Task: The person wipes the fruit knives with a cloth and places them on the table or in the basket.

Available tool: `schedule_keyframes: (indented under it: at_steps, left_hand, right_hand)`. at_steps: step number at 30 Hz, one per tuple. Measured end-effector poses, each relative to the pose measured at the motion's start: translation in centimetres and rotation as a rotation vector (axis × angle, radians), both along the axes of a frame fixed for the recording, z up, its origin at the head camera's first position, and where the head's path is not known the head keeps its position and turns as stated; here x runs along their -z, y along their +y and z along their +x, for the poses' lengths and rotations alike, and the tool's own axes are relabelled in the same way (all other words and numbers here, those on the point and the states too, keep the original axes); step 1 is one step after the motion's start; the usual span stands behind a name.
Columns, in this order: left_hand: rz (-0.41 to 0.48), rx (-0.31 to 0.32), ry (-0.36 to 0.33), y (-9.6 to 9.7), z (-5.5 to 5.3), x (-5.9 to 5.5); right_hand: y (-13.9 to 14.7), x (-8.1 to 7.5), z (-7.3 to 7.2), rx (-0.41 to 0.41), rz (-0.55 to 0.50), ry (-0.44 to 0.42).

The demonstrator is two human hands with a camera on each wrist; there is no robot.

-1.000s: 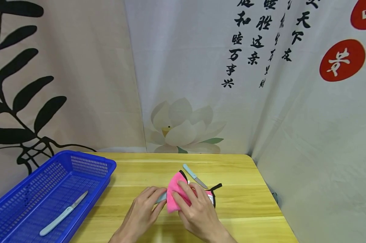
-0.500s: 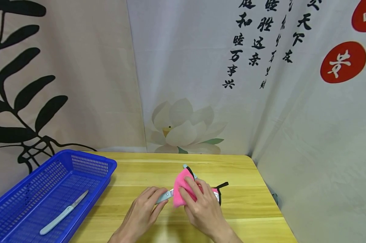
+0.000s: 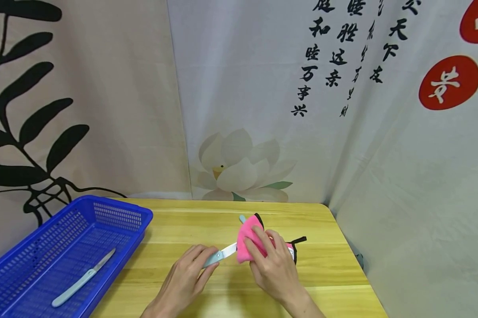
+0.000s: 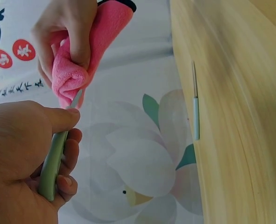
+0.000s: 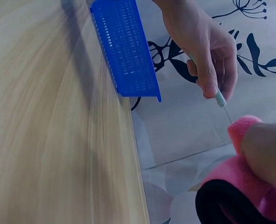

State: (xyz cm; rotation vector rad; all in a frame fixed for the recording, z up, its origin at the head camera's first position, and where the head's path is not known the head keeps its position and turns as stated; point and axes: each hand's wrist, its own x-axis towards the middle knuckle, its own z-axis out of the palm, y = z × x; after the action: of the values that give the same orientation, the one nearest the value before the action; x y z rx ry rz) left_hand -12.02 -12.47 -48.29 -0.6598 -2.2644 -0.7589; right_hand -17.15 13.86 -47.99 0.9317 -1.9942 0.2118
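Observation:
My left hand (image 3: 187,274) grips a knife by its pale blue-green handle (image 4: 53,163), the blade (image 3: 229,250) pointing right. A pink cloth (image 3: 246,240) with black edging is folded around the blade's tip end, hiding it. My right hand (image 3: 272,265) pinches this cloth from above, fingers bent over it. In the left wrist view the cloth (image 4: 70,77) bunches at the blade, and in the right wrist view the thin blade runs into the cloth (image 5: 243,133). Both hands are raised over the table.
Behind the cloth, a second knife (image 4: 196,112) lies on the wooden table (image 3: 326,282). To the left stands a blue mesh basket (image 3: 141,240), with another knife (image 3: 84,279) inside it. A printed curtain (image 3: 239,88) hangs beyond the table's far edge.
The right hand and cloth have slid right and slightly up along the blade, baring more of it. The left hand has stayed nearly still. The cloth now covers most of the knife lying behind.

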Motion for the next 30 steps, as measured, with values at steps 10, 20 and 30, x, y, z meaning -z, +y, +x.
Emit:
schedule_keyframes:
  at_steps: [10,20,30]
  left_hand:
    - [0.036,0.016,-0.04,-0.1,0.2,0.1]
    - [0.029,-0.016,-0.054,0.0,0.2,0.1]
    - [0.003,0.003,-0.017,0.3,0.1,0.2]
  right_hand:
    - [1.1,0.2,-0.9,0.032,-0.076,-0.003]
    - [-0.2,-0.3,0.0,-0.109,-0.149,0.047]
    - [-2.1,-0.3,1.1,-0.205,-0.086,0.131]
